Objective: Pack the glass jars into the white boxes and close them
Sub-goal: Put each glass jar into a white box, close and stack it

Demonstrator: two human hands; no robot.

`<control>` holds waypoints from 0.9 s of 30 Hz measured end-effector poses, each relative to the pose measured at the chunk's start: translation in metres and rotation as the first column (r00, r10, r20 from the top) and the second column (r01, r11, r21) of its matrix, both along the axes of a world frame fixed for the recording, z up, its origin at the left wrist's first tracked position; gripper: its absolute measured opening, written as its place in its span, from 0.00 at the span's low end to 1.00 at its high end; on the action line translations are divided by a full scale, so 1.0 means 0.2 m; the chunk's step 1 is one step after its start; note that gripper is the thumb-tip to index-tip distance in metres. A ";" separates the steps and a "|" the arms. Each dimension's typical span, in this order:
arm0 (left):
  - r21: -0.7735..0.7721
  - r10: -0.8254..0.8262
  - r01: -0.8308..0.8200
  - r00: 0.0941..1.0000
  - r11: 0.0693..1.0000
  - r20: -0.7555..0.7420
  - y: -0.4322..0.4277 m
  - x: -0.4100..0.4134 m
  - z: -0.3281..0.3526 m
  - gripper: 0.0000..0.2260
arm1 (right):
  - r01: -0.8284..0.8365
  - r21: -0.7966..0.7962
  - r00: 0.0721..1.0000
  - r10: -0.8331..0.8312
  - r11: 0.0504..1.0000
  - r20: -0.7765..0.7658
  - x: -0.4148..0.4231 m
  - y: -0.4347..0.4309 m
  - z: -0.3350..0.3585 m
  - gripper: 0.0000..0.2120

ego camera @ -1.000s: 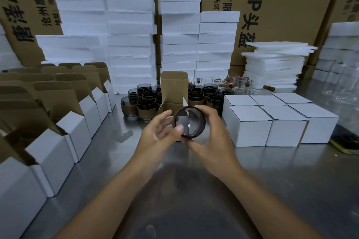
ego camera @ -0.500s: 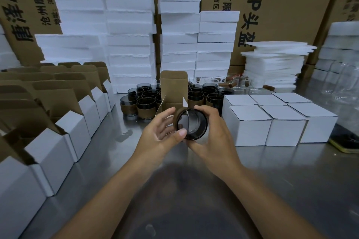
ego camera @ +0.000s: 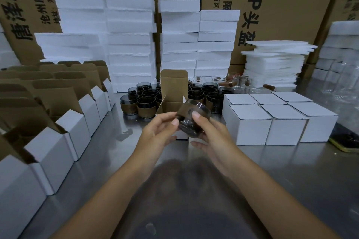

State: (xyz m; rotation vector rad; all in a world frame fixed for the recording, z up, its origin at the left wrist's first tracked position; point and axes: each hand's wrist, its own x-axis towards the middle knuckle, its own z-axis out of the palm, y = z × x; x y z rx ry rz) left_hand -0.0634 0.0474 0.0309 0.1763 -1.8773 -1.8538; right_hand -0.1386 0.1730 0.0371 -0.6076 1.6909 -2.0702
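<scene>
A dark glass jar [ego camera: 194, 116] with a brown paper sleeve is held tilted above the steel table, between both hands. My right hand [ego camera: 209, 137] grips it from the right with the thumb on top. My left hand [ego camera: 159, 136] pinches its left edge with the fingertips. Right behind the jar stands an open white box [ego camera: 172, 101] with its brown lid flap upright. Several more dark jars [ego camera: 143, 103] are grouped behind that box.
Several closed white boxes [ego camera: 279, 120] stand at the right. A row of open white boxes [ego camera: 64, 134] lines the left side. Foam blocks [ego camera: 178, 31] and big cartons are stacked at the back. Clear glasses [ego camera: 239, 83] and a phone [ego camera: 345, 141] lie to the right.
The jar has been turned from facing me mouth-on to lying tilted with its side up. Both hands shifted slightly up and toward the open box.
</scene>
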 end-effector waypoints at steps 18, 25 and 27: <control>-0.062 0.029 -0.031 0.999 0.998 -0.021 0.04 0.02 0.02 0.23 | -0.218 0.080 0.932 0.183 0.973 0.313 -0.01 0.00 0.01 0.36; -0.102 0.071 -0.072 0.997 0.992 -0.017 0.02 0.01 0.02 0.25 | -0.076 0.013 0.990 0.074 0.997 0.120 -0.01 0.01 0.01 0.30; -0.112 0.055 -0.057 0.998 0.992 -0.026 0.01 0.02 0.01 0.21 | -0.043 -0.017 0.997 0.045 0.999 0.065 -0.01 0.01 0.01 0.32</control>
